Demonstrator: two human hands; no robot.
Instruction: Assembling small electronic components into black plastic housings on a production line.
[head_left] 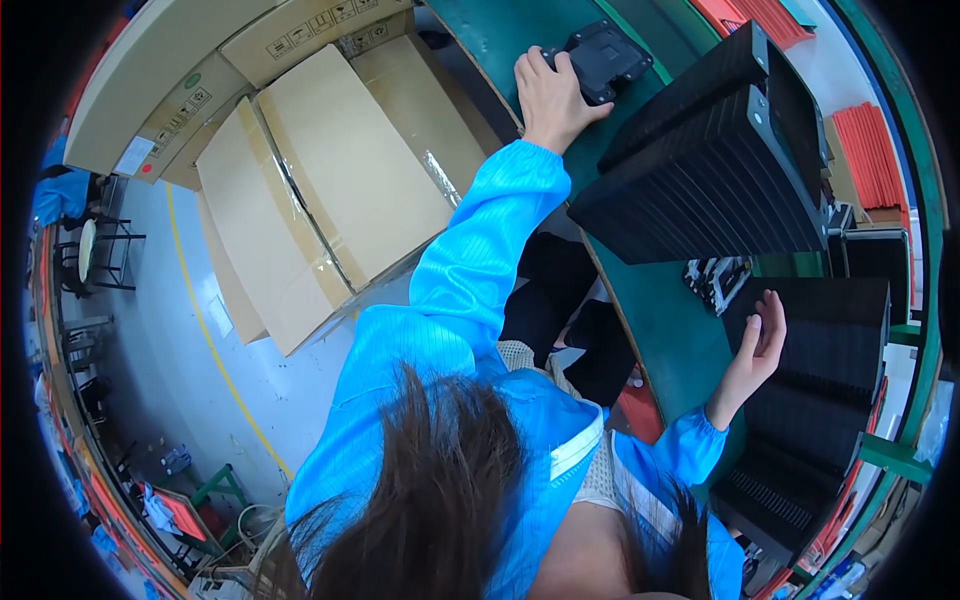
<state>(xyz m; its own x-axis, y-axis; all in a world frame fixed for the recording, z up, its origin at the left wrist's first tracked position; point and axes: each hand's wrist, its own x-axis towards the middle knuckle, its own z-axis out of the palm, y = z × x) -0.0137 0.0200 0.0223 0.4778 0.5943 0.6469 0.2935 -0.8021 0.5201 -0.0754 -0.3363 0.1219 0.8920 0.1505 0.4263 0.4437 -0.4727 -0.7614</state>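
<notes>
My left hand (pixel 555 98) stretches to the far end of the green bench and grips the near edge of a flat black casing (pixel 606 62), thumb on one side and fingers on the other. The casing has lugs at its corners; its underside is hidden. Between my hands stands a large black slotted rack (pixel 690 185) with metal screws at its corners. My right hand (pixel 752 362) is held up, open and holding nothing, in front of a second black rack (pixel 815 400). Small black-and-silver parts (pixel 716 280) lie on the bench between the racks.
A big cardboard box (pixel 340 170) with taped flaps stands left of the bench (pixel 660 320), more cartons (pixel 190 110) behind it. Stacked red sheets (pixel 866 155) sit beyond the racks. A green frame (pixel 935 200) edges the right side. Another person's blue sleeve (pixel 62 197) shows far left.
</notes>
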